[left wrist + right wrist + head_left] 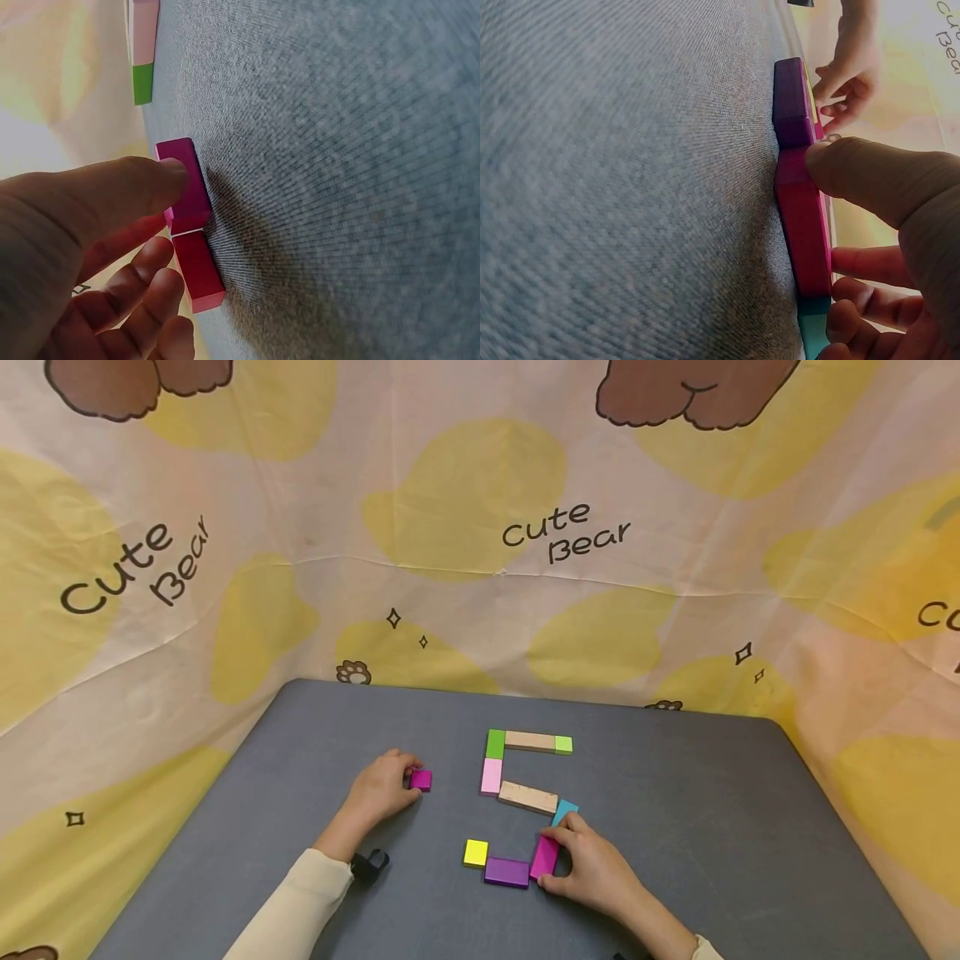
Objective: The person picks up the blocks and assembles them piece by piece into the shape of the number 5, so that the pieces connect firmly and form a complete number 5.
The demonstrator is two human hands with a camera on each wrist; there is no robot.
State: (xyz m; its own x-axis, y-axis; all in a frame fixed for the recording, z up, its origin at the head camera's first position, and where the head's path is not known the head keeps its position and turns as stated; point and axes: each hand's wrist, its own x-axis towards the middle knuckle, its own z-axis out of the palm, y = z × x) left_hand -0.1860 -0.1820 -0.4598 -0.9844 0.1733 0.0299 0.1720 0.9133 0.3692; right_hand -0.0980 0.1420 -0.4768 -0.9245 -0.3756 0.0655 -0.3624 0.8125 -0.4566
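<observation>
My left hand [381, 789] is at the left, thumb and index finger pinching a small magenta block [422, 780] on the table. A red block [199, 271] lies against that block's end in the left wrist view; the hand largely hides it in the head view. On the right, my right hand [596, 868] pinches a longer magenta block [545, 857] between thumb and fingers. This block stands between a purple block [507, 872] and a blue block [566, 812], its ends close to both. A yellow block [476, 853] sits by the purple one's left corner.
Farther back, a row of blocks bends round: a light green block [563, 745], a wooden block [530, 741], a green block [496, 744], a pink block [491, 777] and another wooden block [528, 797]. Patterned cloth [465, 527] hangs around the grey table [675, 777].
</observation>
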